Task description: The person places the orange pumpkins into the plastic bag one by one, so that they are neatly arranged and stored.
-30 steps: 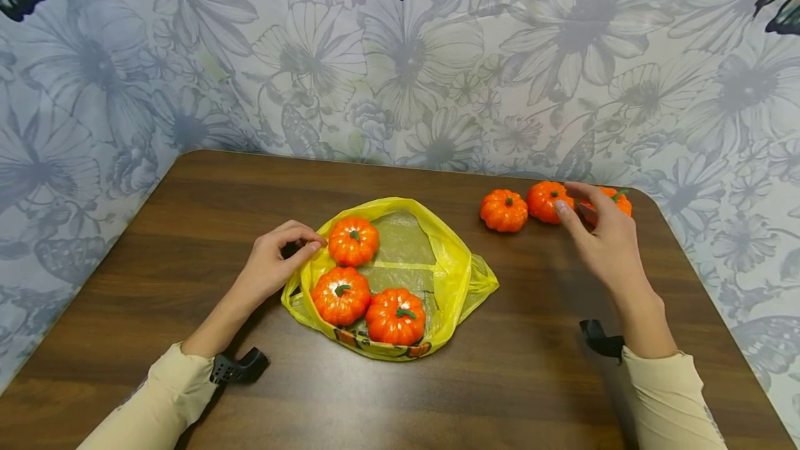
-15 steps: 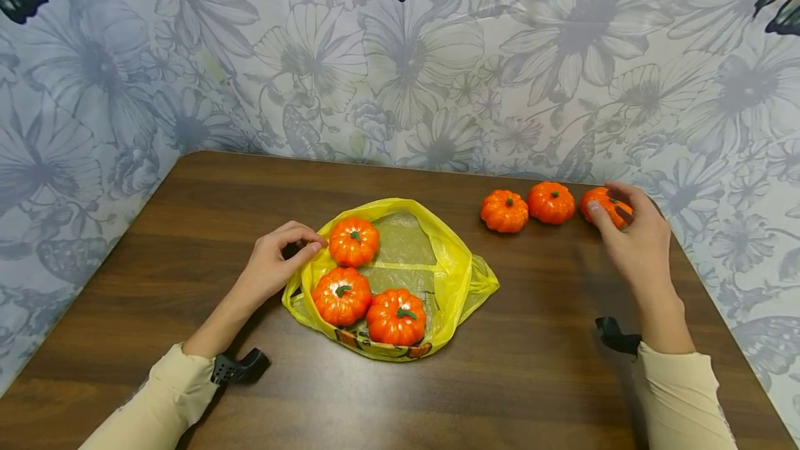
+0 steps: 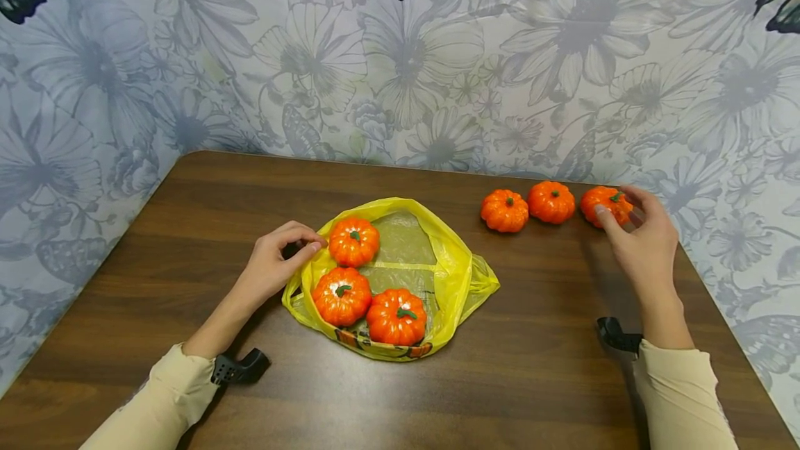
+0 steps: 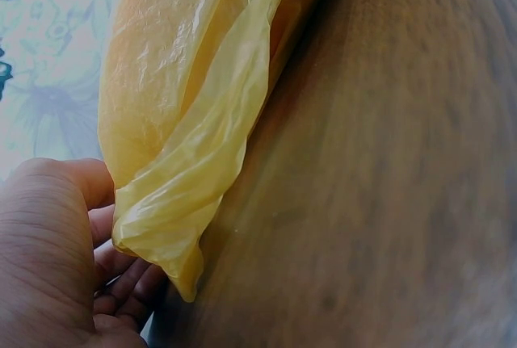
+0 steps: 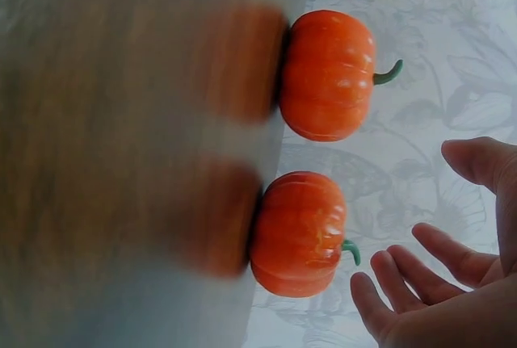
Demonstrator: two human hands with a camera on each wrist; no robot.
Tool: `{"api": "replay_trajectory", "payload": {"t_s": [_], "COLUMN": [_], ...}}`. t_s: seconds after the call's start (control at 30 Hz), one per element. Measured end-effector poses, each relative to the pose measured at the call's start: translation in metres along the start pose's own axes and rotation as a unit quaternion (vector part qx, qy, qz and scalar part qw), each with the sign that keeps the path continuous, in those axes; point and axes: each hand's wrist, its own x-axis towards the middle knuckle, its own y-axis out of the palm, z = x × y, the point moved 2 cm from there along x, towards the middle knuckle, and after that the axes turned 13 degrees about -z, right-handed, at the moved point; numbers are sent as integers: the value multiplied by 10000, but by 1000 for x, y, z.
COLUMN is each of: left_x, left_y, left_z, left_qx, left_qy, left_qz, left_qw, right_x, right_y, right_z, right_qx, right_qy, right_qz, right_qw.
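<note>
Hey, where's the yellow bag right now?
In the head view, the yellow bag sits on the table, left of three loose pumpkins, with the left hand holding its left rim.

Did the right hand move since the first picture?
Yes. The right hand moved rightward in the head view, away from the middle loose pumpkin, which stayed put.
</note>
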Motion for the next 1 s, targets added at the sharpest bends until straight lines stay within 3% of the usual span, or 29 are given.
{"api": "replay_trajectory", "payload": {"t_s": [0.43,0.7,1.0], "left_x": [0,0,-1], "left_y": [0,-1,-1], "left_z": [-4,-3,-2], "left_qx": [-32,-26,9], "left_qy": [63,28,-9], "left_qz": [-18,-6,6], "left_qw": [10000,10000,10000], "right_x": [3,12,28], "right_y": [0,2,12], "right_z": [-19,-32,-43], "right_qx": [-292,-439,-571], "right_qy": [-1,363,356], "right_qz": [-39,383,815], "right_qw": [9996,9976,9944]}}
